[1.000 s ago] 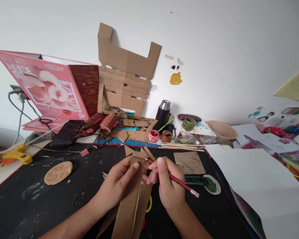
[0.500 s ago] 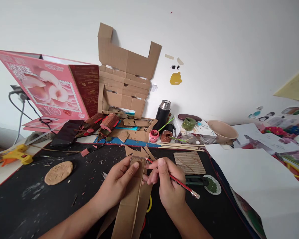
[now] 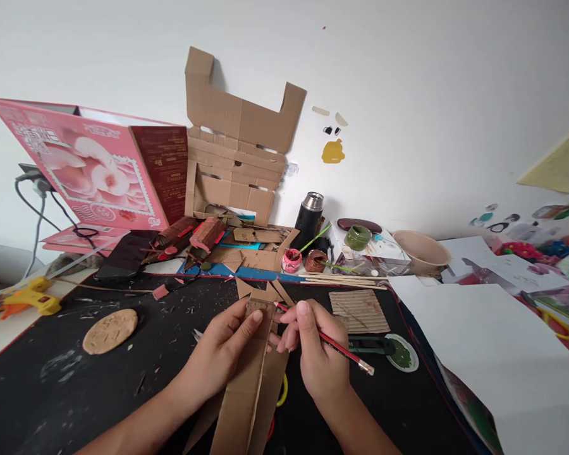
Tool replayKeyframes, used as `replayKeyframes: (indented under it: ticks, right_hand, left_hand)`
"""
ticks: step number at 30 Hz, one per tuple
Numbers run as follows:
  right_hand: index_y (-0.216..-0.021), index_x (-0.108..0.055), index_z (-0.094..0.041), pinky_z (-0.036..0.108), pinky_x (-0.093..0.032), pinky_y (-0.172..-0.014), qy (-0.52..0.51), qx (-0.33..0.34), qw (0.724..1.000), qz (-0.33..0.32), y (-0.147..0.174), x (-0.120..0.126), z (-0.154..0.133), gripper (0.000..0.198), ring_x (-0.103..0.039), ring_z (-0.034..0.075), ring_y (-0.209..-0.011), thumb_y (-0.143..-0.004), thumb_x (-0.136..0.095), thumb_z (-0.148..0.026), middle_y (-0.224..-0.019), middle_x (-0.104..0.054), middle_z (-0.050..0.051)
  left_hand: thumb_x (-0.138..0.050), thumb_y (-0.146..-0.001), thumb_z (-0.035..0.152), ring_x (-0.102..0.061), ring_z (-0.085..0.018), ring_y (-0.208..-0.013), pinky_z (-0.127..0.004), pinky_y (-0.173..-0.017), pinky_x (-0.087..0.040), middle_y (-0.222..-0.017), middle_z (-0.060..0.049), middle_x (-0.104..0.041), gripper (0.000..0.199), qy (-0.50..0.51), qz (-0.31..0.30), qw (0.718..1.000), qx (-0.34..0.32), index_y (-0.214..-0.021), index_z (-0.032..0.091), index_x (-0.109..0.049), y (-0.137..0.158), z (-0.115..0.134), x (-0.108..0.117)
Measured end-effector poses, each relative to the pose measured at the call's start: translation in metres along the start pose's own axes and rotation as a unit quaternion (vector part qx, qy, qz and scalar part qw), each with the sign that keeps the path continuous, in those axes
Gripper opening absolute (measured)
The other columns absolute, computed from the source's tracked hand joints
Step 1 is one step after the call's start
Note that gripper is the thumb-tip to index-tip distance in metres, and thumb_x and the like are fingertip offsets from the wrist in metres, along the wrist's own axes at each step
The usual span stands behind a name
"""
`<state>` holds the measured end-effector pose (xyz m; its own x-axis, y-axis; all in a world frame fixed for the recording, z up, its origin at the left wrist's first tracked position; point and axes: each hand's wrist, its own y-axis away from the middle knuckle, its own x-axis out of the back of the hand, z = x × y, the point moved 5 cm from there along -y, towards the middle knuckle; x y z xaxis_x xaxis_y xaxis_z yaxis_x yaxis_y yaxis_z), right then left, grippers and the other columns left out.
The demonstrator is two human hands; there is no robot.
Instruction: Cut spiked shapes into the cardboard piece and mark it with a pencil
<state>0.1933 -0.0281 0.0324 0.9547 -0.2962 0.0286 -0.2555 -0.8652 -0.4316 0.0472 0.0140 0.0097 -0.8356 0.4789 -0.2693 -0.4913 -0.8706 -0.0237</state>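
Observation:
A long folded strip of brown cardboard (image 3: 241, 392) slants up from the bottom edge, and my left hand (image 3: 222, 344) grips it near its far end, thumb on top. My right hand (image 3: 320, 347) is closed around a red pencil (image 3: 339, 346) with a white eraser end pointing down to the right. The pencil's tip is at the right edge of the cardboard, close to its top; whether it touches I cannot tell. Under the cardboard, a yellow scissor handle (image 3: 283, 390) partly shows.
Left on the black mat lies an oval clay piece (image 3: 110, 332), beyond it a yellow glue gun (image 3: 33, 298). To the right are corrugated cardboard (image 3: 359, 311), a dark green cutter (image 3: 370, 345) and a lid with green paint (image 3: 406, 354). Paint jars and a black thermos (image 3: 309, 212) stand behind.
The whole view has shifted very slightly. Both hands keep their grips on the cardboard and the pencil, and the pencil tip stays by the cardboard's right edge.

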Motion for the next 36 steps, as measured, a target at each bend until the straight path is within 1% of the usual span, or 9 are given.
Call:
replayKeyframes:
  ticks: [4,11,14,21,24,29,36]
  right_hand:
    - [-0.082,-0.07,-0.02,0.025,-0.055,-0.048,-0.008,-0.009,1.0,-0.003,0.001,-0.0004,0.0018,0.05,-0.065,0.015,-0.043,-0.113,-0.049,-0.052,-0.049,-0.058,-0.004]
    - [-0.083,-0.072,-0.019,0.025,-0.056,-0.051,-0.013,0.016,1.0,0.007,0.0033,0.002,-0.0003,0.048,-0.066,0.015,-0.045,-0.114,-0.049,-0.048,-0.052,-0.059,-0.003]
    - [-0.084,-0.073,-0.019,0.024,-0.055,-0.05,-0.013,0.016,1.0,0.006,0.003,0.0018,0.0001,0.047,-0.066,0.014,-0.045,-0.114,-0.05,-0.047,-0.052,-0.059,-0.003]
    - [-0.082,-0.072,-0.018,0.024,-0.053,-0.051,-0.002,0.01,1.0,0.006,0.0024,0.0009,-0.0006,0.048,-0.066,0.014,-0.046,-0.114,-0.05,-0.047,-0.051,-0.06,-0.003]
    - [-0.083,-0.072,-0.018,0.023,-0.053,-0.051,-0.006,0.012,1.0,0.004,0.0022,0.0009,-0.0005,0.048,-0.066,0.014,-0.045,-0.114,-0.05,-0.046,-0.051,-0.06,-0.004]
    - [-0.084,-0.072,-0.018,0.022,-0.053,-0.05,-0.001,0.013,1.0,0.001,0.002,0.0009,-0.0006,0.047,-0.065,0.013,-0.045,-0.114,-0.05,-0.046,-0.051,-0.06,-0.004]
    - [-0.083,-0.071,-0.018,0.023,-0.053,-0.05,0.008,0.005,1.0,-0.002,0.0025,0.0006,-0.0014,0.049,-0.064,0.014,-0.044,-0.114,-0.049,-0.048,-0.05,-0.06,-0.003]
  left_hand:
    - [-0.074,-0.095,0.055,-0.074,-0.022,-0.072,-0.034,-0.075,-0.059,-0.087,-0.007,-0.081,0.036,-0.007,0.001,1.0,-0.004,-0.099,0.019,-0.075,0.0004,0.0004,-0.0003]
    - [-0.075,-0.093,0.055,-0.074,-0.021,-0.071,-0.033,-0.074,-0.06,-0.088,-0.007,-0.081,0.037,0.013,-0.003,1.0,0.004,-0.098,0.018,-0.076,-0.001,-0.0003,-0.0012]
    - [-0.075,-0.094,0.054,-0.074,-0.021,-0.072,-0.033,-0.073,-0.059,-0.087,-0.008,-0.081,0.036,0.012,-0.004,1.0,0.003,-0.099,0.018,-0.076,-0.0013,-0.0007,-0.0006]
    - [-0.074,-0.096,0.051,-0.074,-0.02,-0.073,-0.032,-0.075,-0.06,-0.091,-0.007,-0.081,0.033,0.028,-0.008,1.0,0.01,-0.101,0.019,-0.075,0.0018,-0.0022,-0.0009]
    - [-0.074,-0.096,0.051,-0.074,-0.02,-0.073,-0.032,-0.074,-0.06,-0.091,-0.007,-0.081,0.033,0.021,-0.011,1.0,0.003,-0.101,0.018,-0.076,0.0013,-0.0019,-0.0008]
    - [-0.074,-0.096,0.052,-0.074,-0.021,-0.074,-0.033,-0.074,-0.06,-0.098,-0.009,-0.081,0.034,0.017,-0.008,1.0,0.005,-0.101,0.019,-0.075,-0.0007,-0.0026,-0.0002]
    - [-0.071,-0.098,0.05,-0.076,-0.022,-0.078,-0.034,-0.076,-0.06,-0.101,-0.008,-0.082,0.031,0.014,-0.012,1.0,0.003,-0.104,0.021,-0.076,0.0006,-0.0058,0.0009]
